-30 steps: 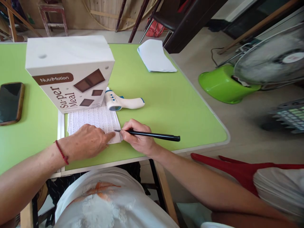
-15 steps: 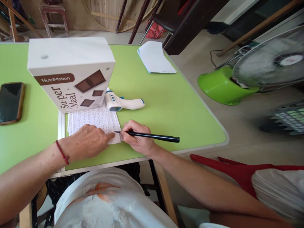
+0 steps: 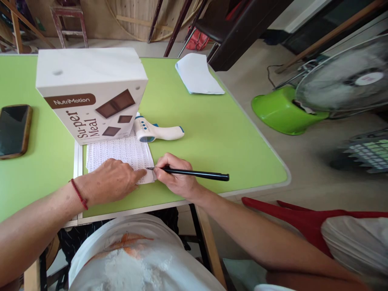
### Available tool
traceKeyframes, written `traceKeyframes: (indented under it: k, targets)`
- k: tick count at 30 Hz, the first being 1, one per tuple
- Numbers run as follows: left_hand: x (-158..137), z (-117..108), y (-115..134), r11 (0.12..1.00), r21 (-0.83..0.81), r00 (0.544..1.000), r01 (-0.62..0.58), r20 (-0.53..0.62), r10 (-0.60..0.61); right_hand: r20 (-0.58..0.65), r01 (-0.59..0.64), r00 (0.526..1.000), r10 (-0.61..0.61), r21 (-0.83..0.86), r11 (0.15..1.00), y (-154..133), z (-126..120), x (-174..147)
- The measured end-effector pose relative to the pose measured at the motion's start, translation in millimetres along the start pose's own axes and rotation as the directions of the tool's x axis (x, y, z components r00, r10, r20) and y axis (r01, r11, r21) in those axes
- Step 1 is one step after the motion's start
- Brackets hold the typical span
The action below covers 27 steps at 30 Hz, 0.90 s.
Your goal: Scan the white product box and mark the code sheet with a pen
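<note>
Between the thumb and fingers of my right hand [image 3: 176,174] is a black pen [image 3: 200,175]. Its tip meets the right part of a sheet of paper [image 3: 117,155] covered in small rows of handwriting. My left hand [image 3: 113,182], with a red cord on the wrist, lies across the lower part of the sheet. Its index finger stretches out to near the pen tip; the other fingers are partly hidden. On the sheet's far end stands a white NutriMotion box [image 3: 91,93]. A white and blue infrared thermometer [image 3: 159,131] lies at the sheet's upper right.
The green table [image 3: 227,137] has a pale rim. A phone [image 3: 14,131] lies at its left, and folded white paper [image 3: 198,74] at the back right. Beyond the right edge are a fan [image 3: 354,76], a green plastic stool [image 3: 287,109] and a red chair [image 3: 303,218].
</note>
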<state>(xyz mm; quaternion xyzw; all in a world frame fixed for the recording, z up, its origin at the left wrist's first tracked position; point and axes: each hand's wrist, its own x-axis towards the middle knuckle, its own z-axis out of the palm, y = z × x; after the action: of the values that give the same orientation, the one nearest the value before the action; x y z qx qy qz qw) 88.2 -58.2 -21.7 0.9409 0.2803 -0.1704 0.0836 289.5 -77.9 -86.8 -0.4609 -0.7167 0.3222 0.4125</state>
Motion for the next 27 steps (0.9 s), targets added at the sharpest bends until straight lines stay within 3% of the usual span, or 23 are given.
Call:
traceKeyframes:
  k: [27]
  targets:
    - [-0.1, 1.9, -1.7, 1.0, -0.007, 1.0, 0.003, -0.023, -0.003, -0.018, -0.01, 1.0, 0.009, -0.04, 0.999, -1.1, -0.5, -0.3]
